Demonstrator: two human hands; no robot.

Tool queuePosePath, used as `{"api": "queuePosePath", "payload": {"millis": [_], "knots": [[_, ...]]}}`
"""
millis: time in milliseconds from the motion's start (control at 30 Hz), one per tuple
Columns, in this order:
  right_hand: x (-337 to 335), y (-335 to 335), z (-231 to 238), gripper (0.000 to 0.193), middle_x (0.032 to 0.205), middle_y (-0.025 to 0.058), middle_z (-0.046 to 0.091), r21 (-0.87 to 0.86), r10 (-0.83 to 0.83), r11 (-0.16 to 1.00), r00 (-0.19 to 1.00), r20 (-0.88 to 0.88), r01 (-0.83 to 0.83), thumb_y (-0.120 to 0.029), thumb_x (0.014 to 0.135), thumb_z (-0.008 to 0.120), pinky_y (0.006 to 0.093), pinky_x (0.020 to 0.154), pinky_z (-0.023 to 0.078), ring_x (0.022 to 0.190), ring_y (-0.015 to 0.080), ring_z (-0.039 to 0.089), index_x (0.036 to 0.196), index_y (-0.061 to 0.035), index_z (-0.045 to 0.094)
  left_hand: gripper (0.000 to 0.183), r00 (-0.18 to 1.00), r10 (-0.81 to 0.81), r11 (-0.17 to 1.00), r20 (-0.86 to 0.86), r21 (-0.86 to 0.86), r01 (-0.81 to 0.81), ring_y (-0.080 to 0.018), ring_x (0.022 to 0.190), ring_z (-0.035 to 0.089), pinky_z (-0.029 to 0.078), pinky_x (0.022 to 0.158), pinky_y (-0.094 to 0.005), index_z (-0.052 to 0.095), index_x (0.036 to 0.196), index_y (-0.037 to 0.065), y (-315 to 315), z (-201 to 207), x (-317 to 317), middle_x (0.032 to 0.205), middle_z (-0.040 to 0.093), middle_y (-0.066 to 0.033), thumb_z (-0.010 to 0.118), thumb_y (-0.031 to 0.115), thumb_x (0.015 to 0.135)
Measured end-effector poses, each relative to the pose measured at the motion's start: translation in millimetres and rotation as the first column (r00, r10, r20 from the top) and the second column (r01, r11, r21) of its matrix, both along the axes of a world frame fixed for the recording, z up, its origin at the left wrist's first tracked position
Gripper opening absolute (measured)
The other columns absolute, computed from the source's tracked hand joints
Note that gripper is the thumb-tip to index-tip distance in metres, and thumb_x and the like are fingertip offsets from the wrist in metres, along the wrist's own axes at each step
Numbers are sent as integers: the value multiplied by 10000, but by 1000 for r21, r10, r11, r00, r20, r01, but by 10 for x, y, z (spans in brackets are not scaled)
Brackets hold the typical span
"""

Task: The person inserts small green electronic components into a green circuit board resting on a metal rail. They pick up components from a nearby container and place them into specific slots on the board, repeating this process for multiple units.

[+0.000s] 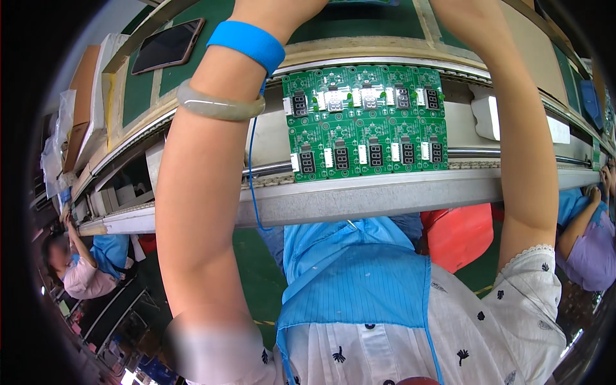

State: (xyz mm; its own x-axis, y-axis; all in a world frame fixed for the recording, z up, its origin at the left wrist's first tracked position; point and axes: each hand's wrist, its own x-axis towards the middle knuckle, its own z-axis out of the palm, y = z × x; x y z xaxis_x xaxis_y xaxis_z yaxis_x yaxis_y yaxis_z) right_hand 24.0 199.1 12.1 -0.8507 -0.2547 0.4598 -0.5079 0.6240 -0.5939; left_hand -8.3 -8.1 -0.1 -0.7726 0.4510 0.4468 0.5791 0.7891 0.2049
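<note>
Both my arms stretch forward past a panel of green circuit boards (367,122). The boards sit in two rows on the conveyor rails, each with a small dark digit display and a white connector. My left hand (285,11) is cut off by the top edge, its fingers out of sight. A blue wrist strap (247,43) with a blue cord and a pale bangle (221,102) circle that arm. Only the base of my right hand (463,16) shows at the top. Between the hands, a sliver of a blue-green thing (362,2) peeks in; whether either hand touches it, I cannot tell.
A dark phone (168,46) lies on the green bench top at the far left. The metal conveyor rail (378,192) runs across in front of my body. A red seat or bag (457,237) is below it. Other people (96,266) sit along the line on both sides.
</note>
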Motion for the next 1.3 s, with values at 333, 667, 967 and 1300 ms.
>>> {"api": "queuePosePath", "payload": {"millis": [333,667,967,1300], "knots": [[548,666,-318,228,1023,40,736,-298,113,954,902,416,18,-196,971,724,256,937,498,1005,121,676,1130,-34,742,119,1000,0,997,-24,72,2,-389,856,694,545,791,-461,723,850,-10,20,-51,-39,852,721,-217,718,109,846],[746,670,-478,247,1103,66,743,-543,323,840,809,492,-5,-112,965,723,267,975,510,1040,135,685,1193,-18,723,82,973,-51,899,223,435,-52,-149,724,672,517,651,-271,734,921,-41,16,220,424,828,741,-107,723,36,897],[832,623,-466,197,1071,49,741,-482,268,876,799,538,31,-92,954,723,266,938,535,1034,121,680,1138,-25,741,149,740,-246,681,626,655,-327,-124,823,682,547,759,-226,764,1031,-51,18,187,938,926,763,-96,759,34,908],[859,595,-474,161,1100,64,709,-461,319,882,842,434,-97,26,924,689,264,927,529,1033,137,655,1072,9,749,196,658,-453,673,601,715,-189,-130,973,711,540,900,-256,755,1109,7,-155,-159,1043,1036,769,-76,754,54,919]]}}
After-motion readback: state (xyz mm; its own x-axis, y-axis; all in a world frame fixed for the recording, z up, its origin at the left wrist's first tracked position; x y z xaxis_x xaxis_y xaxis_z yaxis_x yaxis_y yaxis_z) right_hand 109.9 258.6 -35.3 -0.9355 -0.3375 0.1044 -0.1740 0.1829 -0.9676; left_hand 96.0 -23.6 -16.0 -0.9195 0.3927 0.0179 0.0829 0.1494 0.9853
